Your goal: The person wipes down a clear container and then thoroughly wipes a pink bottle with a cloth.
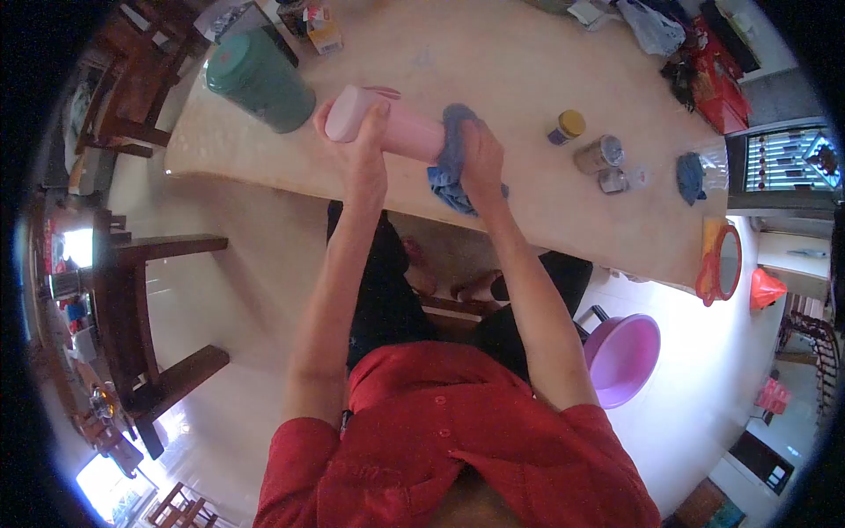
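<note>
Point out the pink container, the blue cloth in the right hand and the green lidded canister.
Pink container (409,132): head view, on the middle of its side wall.
Blue cloth (451,165): head view, on its bunched fabric.
Green lidded canister (275,91): head view, on its side, below the lid.

Pink container (405,132) — end under cloth (451,163)

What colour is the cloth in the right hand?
The cloth is a muted blue; it shows best in the head view, the only one.
</note>
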Demonstrator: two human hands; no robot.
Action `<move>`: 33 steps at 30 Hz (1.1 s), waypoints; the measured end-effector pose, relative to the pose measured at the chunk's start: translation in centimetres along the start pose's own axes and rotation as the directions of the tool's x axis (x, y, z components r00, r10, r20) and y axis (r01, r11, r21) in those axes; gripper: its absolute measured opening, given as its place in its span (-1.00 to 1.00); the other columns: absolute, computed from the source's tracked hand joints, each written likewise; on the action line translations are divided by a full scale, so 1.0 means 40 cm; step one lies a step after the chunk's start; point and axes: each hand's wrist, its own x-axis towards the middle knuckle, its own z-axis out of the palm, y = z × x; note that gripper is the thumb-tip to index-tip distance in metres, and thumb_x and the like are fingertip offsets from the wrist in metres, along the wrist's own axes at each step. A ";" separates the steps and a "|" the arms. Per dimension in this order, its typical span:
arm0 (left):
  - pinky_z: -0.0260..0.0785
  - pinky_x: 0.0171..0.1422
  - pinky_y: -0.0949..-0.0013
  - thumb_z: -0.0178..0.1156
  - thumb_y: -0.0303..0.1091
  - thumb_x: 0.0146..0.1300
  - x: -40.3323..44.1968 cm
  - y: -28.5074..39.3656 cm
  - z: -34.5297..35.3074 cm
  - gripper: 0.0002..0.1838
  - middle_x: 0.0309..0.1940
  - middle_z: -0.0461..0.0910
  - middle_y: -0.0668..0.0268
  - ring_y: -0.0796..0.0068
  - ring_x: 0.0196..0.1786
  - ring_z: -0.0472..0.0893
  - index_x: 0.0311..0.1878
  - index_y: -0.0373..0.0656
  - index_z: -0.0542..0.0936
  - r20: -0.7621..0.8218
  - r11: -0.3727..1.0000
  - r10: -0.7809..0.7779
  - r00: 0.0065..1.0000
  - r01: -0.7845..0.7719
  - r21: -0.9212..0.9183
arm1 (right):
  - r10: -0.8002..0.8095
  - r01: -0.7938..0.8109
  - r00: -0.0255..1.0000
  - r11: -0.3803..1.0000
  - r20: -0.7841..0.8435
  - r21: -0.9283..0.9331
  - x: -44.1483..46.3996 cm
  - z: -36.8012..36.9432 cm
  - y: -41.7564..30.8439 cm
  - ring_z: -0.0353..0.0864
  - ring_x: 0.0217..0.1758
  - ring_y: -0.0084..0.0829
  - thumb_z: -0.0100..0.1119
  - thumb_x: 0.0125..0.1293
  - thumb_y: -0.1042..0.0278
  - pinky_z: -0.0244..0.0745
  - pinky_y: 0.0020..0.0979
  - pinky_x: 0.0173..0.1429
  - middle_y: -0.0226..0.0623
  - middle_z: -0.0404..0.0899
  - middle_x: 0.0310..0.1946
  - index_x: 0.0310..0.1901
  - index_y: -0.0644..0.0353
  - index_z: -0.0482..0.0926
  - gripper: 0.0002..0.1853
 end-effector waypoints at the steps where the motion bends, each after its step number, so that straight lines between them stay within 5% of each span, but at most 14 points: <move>1: 0.38 -0.08 0.36 0.35 -0.40 -0.05 0.002 -0.004 0.001 -0.41 -0.17 0.41 0.24 0.43 -0.14 0.47 0.01 -0.20 0.24 -0.003 1.000 0.000 1.000 0.000 -0.005 | -0.005 0.005 1.000 1.000 0.002 -0.003 -0.007 -0.003 0.008 0.43 -0.17 0.08 -0.15 0.32 0.22 0.31 -0.09 -0.11 0.09 0.45 -0.24 -0.19 0.32 0.43 -0.70; 3: 0.38 -0.08 0.35 0.35 -0.39 -0.04 0.000 0.000 -0.002 -0.42 -0.16 0.41 0.24 0.43 -0.14 0.46 0.01 -0.22 0.24 -0.027 0.994 0.028 0.999 -0.024 0.111 | 0.272 -0.260 0.945 0.961 0.181 -0.090 0.004 -0.051 -0.044 0.38 -0.11 0.13 -0.14 0.33 0.28 0.28 -0.08 -0.03 0.09 0.44 -0.21 -0.16 0.34 0.40 -0.73; 7: 0.39 -0.08 0.35 0.35 -0.37 -0.04 0.009 -0.005 0.007 -0.39 -0.19 0.41 0.23 0.42 -0.17 0.47 0.03 -0.22 0.23 -0.083 1.000 0.009 0.996 -0.009 -0.004 | 0.214 -0.212 0.967 0.977 0.135 -0.030 -0.043 -0.020 -0.023 0.39 0.04 0.03 -0.01 0.20 0.33 0.26 -0.09 0.16 0.06 0.44 -0.08 -0.01 0.28 0.38 -0.66; 9: 0.38 -0.15 0.39 0.27 -0.33 0.04 0.025 -0.033 -0.005 -0.62 -0.30 0.44 0.28 0.46 -0.24 0.48 -0.14 -0.20 0.34 -0.229 0.995 0.024 0.973 -0.045 -0.089 | 0.273 -0.299 0.954 0.888 0.122 0.350 -0.056 -0.010 -0.045 0.25 0.20 0.07 0.11 0.15 0.27 0.10 -0.13 0.30 0.15 0.37 0.03 0.12 0.40 0.27 -0.46; 12: 0.37 -0.21 0.40 0.20 -0.31 0.10 0.036 -0.042 -0.043 -0.78 -0.38 0.45 0.31 0.48 -0.29 0.47 -0.32 -0.17 0.38 -0.167 0.991 -0.074 0.983 0.053 -0.126 | 0.281 -0.343 0.936 0.866 0.214 0.362 -0.074 -0.015 -0.048 0.23 0.23 0.09 0.21 0.08 0.17 0.08 -0.17 0.32 0.19 0.32 0.10 0.18 0.51 0.15 -0.25; 16: 0.35 -0.28 0.41 0.12 -0.28 0.16 0.034 -0.034 -0.040 -0.74 -0.46 0.45 0.35 0.52 -0.32 0.46 -0.57 -0.15 0.35 -0.208 0.988 -0.073 0.975 0.043 -0.145 | 0.319 -0.352 0.935 0.890 0.156 0.289 -0.063 -0.012 -0.039 0.45 0.05 -0.03 0.21 0.09 0.31 0.31 -0.27 0.13 0.10 0.46 -0.05 0.10 0.39 0.29 -0.44; 18: 0.36 -0.25 0.41 0.16 -0.26 0.14 0.031 -0.036 -0.040 -0.78 -0.43 0.46 0.33 0.50 -0.31 0.46 -0.45 -0.15 0.37 -0.205 0.988 -0.100 0.974 0.072 -0.138 | 0.366 -0.461 0.870 0.841 0.330 0.284 -0.062 -0.019 -0.027 0.30 0.18 0.09 0.23 0.08 0.13 0.15 -0.19 0.28 0.23 0.31 0.10 0.17 0.52 0.17 -0.24; 22: 0.38 -0.18 0.40 0.25 -0.26 0.09 0.014 -0.028 -0.028 -0.66 -0.31 0.46 0.28 0.46 -0.24 0.47 -0.19 -0.19 0.36 -0.244 0.995 -0.034 0.969 0.010 -0.099 | 0.398 -0.494 0.839 0.844 0.371 0.211 -0.077 -0.039 -0.029 0.29 0.18 0.10 0.21 0.10 0.17 0.16 -0.17 0.28 0.24 0.30 0.10 0.17 0.48 0.19 -0.29; 24: 0.36 -0.05 0.41 0.41 -0.32 -0.08 0.005 -0.017 -0.022 -0.34 -0.14 0.38 0.22 0.45 -0.10 0.44 0.04 -0.23 0.25 -0.208 0.999 -0.041 0.977 0.039 -0.010 | 0.458 -0.563 0.773 0.814 0.439 0.142 -0.079 -0.070 -0.042 0.28 0.18 0.10 0.17 0.11 0.23 0.16 -0.15 0.28 0.20 0.30 0.10 0.17 0.42 0.20 -0.35; 25: 0.36 -0.05 0.41 0.41 -0.32 -0.08 -0.002 -0.013 -0.016 -0.34 -0.14 0.38 0.22 0.45 -0.10 0.44 0.04 -0.23 0.25 -0.210 0.999 -0.038 0.977 0.036 -0.010 | 0.455 -0.561 0.774 0.815 0.440 0.144 -0.089 -0.072 -0.040 0.28 0.18 0.10 0.17 0.11 0.23 0.16 -0.15 0.28 0.20 0.30 0.10 0.17 0.42 0.20 -0.35; 28: 0.35 -0.04 0.45 0.41 -0.33 -0.09 -0.028 0.044 0.040 -0.35 -0.14 0.38 0.23 0.46 -0.10 0.43 0.04 -0.24 0.27 -0.177 0.989 0.008 0.984 0.019 0.147 | 0.340 -0.357 0.911 0.933 0.232 0.034 -0.139 -0.064 -0.013 0.39 0.08 -0.01 0.14 0.11 0.40 0.27 -0.26 0.15 0.05 0.42 -0.04 0.10 0.32 0.31 -0.51; 30: 0.36 -0.04 0.45 0.42 -0.33 -0.10 -0.036 0.051 0.057 -0.33 -0.14 0.39 0.22 0.46 -0.09 0.44 0.05 -0.25 0.26 -0.108 0.963 0.070 0.992 -0.039 0.268 | 0.312 -0.344 0.929 0.926 0.202 0.153 -0.157 -0.070 -0.009 0.34 0.14 -0.10 0.08 0.15 0.43 0.21 -0.31 0.20 0.00 0.37 0.01 0.15 0.30 0.27 -0.50; 33: 0.37 -0.06 0.45 0.42 -0.35 -0.12 -0.046 0.041 0.079 -0.32 -0.15 0.40 0.22 0.48 -0.09 0.46 0.05 -0.25 0.25 -0.022 0.978 0.102 0.995 -0.096 0.184 | 0.391 -0.393 0.916 0.838 0.086 0.379 -0.137 -0.108 -0.037 0.38 0.10 -0.28 0.05 0.21 0.43 0.22 -0.38 0.20 -0.14 0.41 0.00 0.15 0.30 0.28 -0.54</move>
